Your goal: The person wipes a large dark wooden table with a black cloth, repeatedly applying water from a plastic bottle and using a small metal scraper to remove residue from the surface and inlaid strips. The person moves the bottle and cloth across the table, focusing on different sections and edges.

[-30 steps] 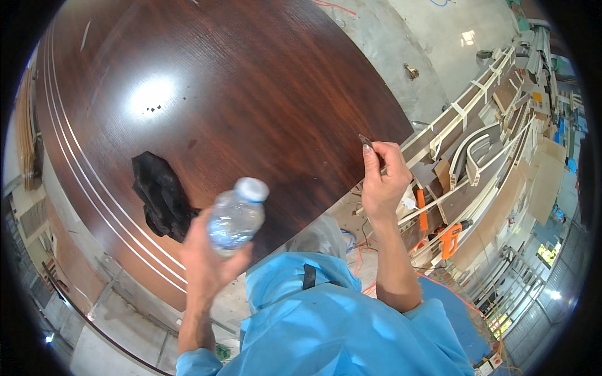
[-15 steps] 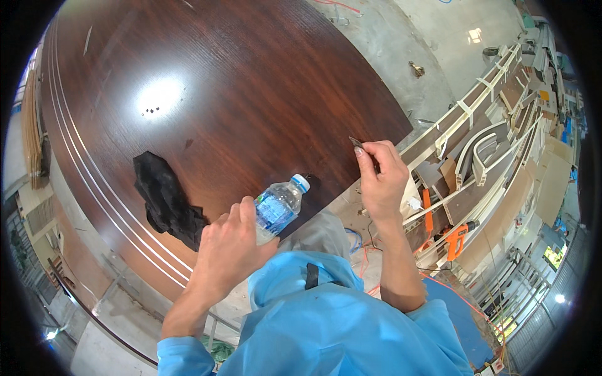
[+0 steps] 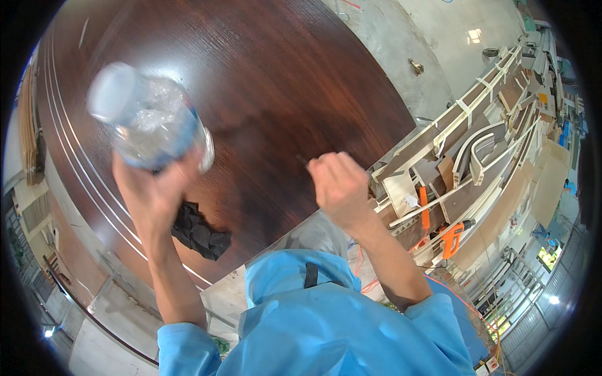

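Note:
My left hand point(image 3: 150, 191) is closed around a clear plastic water bottle point(image 3: 157, 122) with a blue label and a pale cap. The bottle is lifted off the board, tilted with its cap toward the upper left, and blurred by motion. Over the dark brown wood-grain board point(image 3: 269, 94), my right hand point(image 3: 342, 188) is closed, pinching a small thin blade-like piece point(image 3: 303, 160) whose dark tip juts out past the fingers. Beside my left forearm a crumpled black cloth point(image 3: 199, 233) lies on the board, partly hidden by that arm.
Pale trim strips and offcuts point(image 3: 483, 147) are heaped to the right of the board. An orange heat gun point(image 3: 453, 239) and an orange-handled tool point(image 3: 423, 207) lie among them. Pale parallel lines run along the board's left side. Red cords cross the floor at lower right.
My left hand has raised the bottle and carried it up and to the left, toward the camera. My right hand has moved left over the board, still pinching the thin piece.

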`<state>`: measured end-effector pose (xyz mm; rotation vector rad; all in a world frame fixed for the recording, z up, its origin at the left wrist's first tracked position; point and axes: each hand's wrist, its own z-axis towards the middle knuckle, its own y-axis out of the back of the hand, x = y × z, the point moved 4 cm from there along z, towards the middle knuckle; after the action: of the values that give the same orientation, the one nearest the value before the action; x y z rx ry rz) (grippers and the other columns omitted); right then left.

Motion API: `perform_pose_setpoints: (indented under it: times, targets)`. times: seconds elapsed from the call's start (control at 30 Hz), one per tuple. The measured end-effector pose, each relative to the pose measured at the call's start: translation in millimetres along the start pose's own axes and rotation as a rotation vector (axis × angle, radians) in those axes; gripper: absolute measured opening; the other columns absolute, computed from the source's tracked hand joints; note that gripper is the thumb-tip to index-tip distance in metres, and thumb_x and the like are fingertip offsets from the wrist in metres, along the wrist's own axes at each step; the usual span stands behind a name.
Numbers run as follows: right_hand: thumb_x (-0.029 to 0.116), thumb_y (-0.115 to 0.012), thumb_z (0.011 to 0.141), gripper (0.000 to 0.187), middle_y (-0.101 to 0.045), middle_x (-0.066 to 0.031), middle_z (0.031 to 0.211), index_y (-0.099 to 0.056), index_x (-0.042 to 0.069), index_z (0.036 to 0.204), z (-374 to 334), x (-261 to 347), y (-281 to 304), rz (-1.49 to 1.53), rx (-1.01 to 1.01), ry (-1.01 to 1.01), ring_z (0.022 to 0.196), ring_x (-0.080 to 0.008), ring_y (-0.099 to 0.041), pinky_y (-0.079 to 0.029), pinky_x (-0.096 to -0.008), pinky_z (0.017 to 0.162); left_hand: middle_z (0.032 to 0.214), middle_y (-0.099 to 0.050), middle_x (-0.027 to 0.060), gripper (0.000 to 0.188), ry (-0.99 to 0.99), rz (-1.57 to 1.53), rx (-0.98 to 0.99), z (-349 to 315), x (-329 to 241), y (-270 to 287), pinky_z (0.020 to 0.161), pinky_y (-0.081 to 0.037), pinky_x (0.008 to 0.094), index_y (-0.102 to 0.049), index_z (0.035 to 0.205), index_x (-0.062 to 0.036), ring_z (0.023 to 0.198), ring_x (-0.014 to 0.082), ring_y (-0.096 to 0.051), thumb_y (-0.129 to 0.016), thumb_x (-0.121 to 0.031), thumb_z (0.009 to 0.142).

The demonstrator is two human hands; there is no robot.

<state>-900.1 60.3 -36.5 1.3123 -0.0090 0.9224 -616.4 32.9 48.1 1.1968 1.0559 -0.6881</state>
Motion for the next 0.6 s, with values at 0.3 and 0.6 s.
perform_pose_setpoints:
  times: [0.3,0.6]
  targets:
    - [0.007,-0.073,0.089,0.011,-0.056,-0.0084,0.077,-0.063,0.005,0.084,-3,12,-3,-0.030,-0.059,-0.066,0.071,-0.0260,-0.059,-0.048,-0.0396,0.059,0.120,-0.073,0.0148,0.064,-0.295,-0.006,-0.248,110,31,-13,0.104,-0.053,0.0386,-0.065,0.132,0.0022,0.114,0.0255,-0.070,-0.092,-0.028,0.082]
    - [0.004,-0.070,0.086,0.008,-0.057,-0.0086,0.081,-0.065,0.004,0.091,20,-5,12,-0.137,-0.123,-0.339,0.072,-0.0264,-0.059,-0.050,-0.0388,0.062,0.137,-0.067,0.0162,0.063,-0.228,-0.020,-0.168,102,59,-2,0.115,-0.044,0.0421,-0.061,0.140,0.0020,0.132,0.0288,-0.061,-0.084,-0.030,0.091]
